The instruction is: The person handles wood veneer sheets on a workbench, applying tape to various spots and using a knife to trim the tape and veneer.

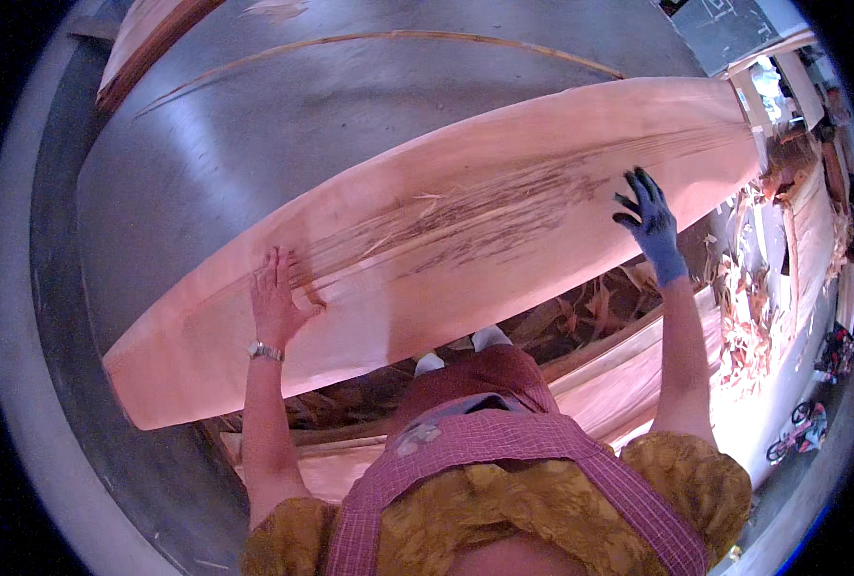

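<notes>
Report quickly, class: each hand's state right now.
Left hand: open, over the wood sheet.
Right hand: gloved and open over the same sheet.

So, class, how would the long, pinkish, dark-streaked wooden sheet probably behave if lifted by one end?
The long, pinkish, dark-streaked wooden sheet would probably sag, since its edge looks thin for such a broad face. That thinness suggests it may be light for its size. Its streaked middle looks rough, so it might snag rather than slide.

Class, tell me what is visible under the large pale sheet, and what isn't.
Curled brown scraps show along the near edge of the sheet; whatever lies under its middle is covered.
</notes>
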`<state>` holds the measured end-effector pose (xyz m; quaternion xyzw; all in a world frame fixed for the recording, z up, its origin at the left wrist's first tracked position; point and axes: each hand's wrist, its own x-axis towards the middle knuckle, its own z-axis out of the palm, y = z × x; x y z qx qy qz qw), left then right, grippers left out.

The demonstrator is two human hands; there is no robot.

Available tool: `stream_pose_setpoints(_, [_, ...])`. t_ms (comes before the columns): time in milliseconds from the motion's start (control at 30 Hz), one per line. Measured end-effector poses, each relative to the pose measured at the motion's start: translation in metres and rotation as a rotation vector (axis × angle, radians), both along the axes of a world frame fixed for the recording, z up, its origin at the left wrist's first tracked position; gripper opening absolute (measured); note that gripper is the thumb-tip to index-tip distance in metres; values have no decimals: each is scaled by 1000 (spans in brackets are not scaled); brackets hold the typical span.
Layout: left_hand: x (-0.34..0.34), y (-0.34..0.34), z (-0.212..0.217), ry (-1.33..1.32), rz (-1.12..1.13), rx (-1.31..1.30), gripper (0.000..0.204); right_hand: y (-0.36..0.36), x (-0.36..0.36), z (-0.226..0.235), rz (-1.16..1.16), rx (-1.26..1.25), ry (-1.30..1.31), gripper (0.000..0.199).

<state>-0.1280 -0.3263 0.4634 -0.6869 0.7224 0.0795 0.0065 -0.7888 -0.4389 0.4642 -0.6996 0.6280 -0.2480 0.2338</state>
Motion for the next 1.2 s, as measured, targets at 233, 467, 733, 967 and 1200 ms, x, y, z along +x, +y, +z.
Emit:
stream_pose_setpoints(233, [-14, -11, 7, -63, 73, 152, 125, -89, 6, 17, 473, 119, 569, 110])
stream_pose_setpoints(467, [-21, -8, 25, -141, 59, 77, 96, -80, -7, 10, 505, -78, 590, 97])
stream_pose_setpoints(733, [-13, 66, 24, -146, -18, 69, 18, -37, -32, 19, 455, -269, 770, 50])
stream_pose_setpoints(967, [-61, 160, 74, 12, -136, 173, 13, 80, -90, 32, 446, -34, 742, 44])
stream_pose_setpoints(1200, [-70, 255, 4, 8, -255, 351, 15, 163, -114, -15, 589, 106, 838, 34])
